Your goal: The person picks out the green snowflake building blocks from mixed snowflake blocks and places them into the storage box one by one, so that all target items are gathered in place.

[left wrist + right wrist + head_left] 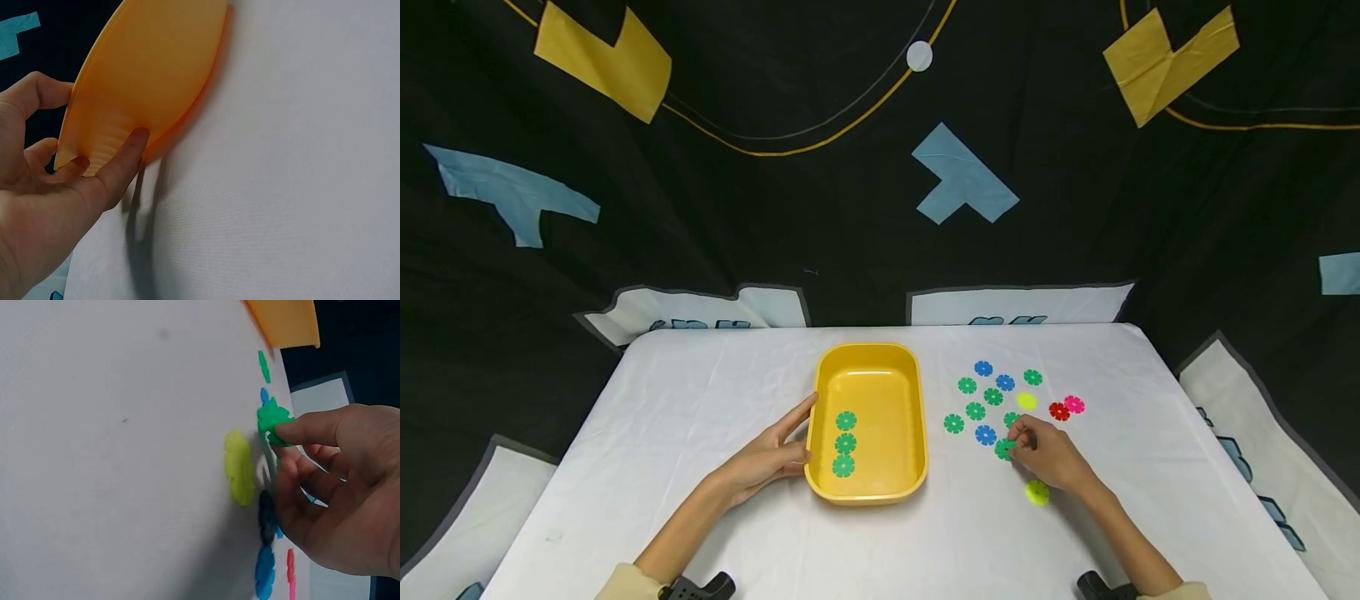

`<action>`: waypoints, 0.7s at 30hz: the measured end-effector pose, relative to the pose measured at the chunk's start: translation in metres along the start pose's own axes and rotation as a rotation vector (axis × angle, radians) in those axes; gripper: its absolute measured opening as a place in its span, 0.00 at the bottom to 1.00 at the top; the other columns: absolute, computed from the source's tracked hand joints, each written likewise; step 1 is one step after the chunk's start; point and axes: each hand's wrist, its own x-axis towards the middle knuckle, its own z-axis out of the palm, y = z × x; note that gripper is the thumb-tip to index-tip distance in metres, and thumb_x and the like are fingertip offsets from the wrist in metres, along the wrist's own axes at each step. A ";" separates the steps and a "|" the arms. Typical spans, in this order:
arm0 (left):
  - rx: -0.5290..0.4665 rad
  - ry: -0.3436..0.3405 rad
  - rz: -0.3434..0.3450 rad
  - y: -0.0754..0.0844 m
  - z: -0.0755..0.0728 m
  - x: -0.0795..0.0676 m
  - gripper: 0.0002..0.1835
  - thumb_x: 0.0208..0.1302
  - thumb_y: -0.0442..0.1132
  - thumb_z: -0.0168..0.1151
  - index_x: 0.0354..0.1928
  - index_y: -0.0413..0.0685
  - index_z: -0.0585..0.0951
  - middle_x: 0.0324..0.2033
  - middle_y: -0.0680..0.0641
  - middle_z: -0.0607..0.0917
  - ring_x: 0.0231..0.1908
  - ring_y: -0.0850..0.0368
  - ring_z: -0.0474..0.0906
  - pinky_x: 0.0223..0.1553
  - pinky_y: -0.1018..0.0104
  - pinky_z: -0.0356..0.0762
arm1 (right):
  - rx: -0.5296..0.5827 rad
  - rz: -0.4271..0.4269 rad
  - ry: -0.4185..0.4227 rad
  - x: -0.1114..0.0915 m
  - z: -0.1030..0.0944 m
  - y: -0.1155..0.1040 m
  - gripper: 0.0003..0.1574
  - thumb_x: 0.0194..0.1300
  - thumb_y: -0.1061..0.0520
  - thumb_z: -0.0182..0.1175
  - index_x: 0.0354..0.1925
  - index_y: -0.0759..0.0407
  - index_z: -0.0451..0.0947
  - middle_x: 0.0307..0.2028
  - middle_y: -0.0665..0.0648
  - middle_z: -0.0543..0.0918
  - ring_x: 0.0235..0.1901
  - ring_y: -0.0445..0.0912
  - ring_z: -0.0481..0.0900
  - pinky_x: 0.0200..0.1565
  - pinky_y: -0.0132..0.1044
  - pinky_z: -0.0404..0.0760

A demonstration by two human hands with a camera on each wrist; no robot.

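Observation:
A yellow plastic tray [867, 493] stands on the white-covered table, with three green notched plastic discs [846, 443] in a column inside it. My left hand [765, 458] holds the tray's left side; in the left wrist view, its fingers [128, 156] bear on the rim and outer wall. To the right of the tray, my right hand [1051, 454] pinches a green notched disc [274, 420] between thumb and fingertips, just above the table. A yellow disc [1037, 492] lies nearest that hand on its near side.
Loose discs lie spread right of the tray: several green ones [975, 411], three blue ones [985, 435], another yellow one [1026, 402], a red one [1059, 412] and a pink one [1074, 404]. A black cloth [820, 242] hangs behind the white table [700, 392].

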 end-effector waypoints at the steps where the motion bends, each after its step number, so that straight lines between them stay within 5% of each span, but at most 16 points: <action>1: -0.001 0.001 0.000 0.000 0.000 0.000 0.49 0.60 0.30 0.58 0.80 0.64 0.48 0.79 0.46 0.38 0.56 0.43 0.77 0.55 0.54 0.78 | 0.005 0.001 -0.002 0.000 -0.001 -0.002 0.07 0.63 0.66 0.63 0.39 0.60 0.76 0.28 0.53 0.73 0.28 0.46 0.71 0.26 0.32 0.74; 21: -0.002 -0.015 0.003 0.002 0.001 0.000 0.49 0.61 0.29 0.57 0.80 0.64 0.48 0.79 0.47 0.40 0.57 0.43 0.76 0.55 0.55 0.79 | 0.149 -0.174 0.024 0.035 0.021 -0.086 0.08 0.64 0.68 0.63 0.41 0.59 0.78 0.35 0.53 0.79 0.31 0.48 0.78 0.31 0.34 0.80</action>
